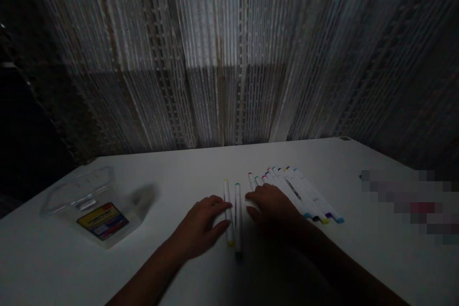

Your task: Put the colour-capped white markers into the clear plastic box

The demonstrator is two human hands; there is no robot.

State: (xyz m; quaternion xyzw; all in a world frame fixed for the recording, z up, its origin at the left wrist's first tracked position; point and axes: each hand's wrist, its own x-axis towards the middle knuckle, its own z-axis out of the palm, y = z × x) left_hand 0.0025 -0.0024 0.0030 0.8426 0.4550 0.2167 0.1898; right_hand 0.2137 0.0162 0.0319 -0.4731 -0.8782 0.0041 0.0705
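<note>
Two white markers lie nearly side by side in front of me: a yellow-capped marker [228, 220] and, to its right, a dark green-capped marker [238, 215]. My left hand [204, 224] comes from the left, its index finger and thumb spread apart with their tips touching the yellow-capped marker. My right hand [272, 205] is just right of the green-capped marker, thumb and index finger apart. Its other fingers rest over a few more markers and hide their lower parts. Beyond it, a row of white markers [304, 196] with differently coloured ends lies slanted on the table.
On the left of the white table [179, 172] stands a clear plastic box [132, 215] with a yellow, red and blue label. Behind the table hangs a string curtain [215, 81]. A pixelated patch hides something at the right edge. The light is dim.
</note>
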